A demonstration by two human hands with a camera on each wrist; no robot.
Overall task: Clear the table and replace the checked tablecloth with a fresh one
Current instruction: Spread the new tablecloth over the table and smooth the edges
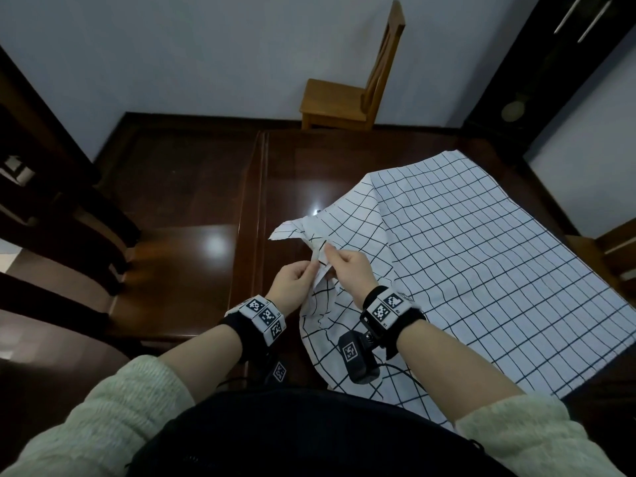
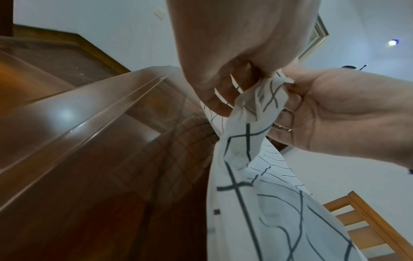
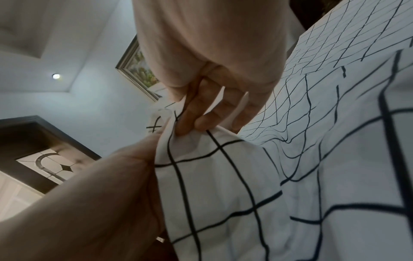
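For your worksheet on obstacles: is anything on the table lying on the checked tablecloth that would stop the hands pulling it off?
Nothing visible does. The left hand and right hand both pinch the checked tablecloth near its raised corner, and no dish or other object rests on it or on the bare table.

dark wooden table (image 1: 292, 173) | checked tablecloth (image 1: 481, 256) lying partly bunched on it

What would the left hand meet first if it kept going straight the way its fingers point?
Probably the right hand: the left hand points up-right at it, with only the pinched fold of checked tablecloth between them. Depth is unclear; it might slip just past.
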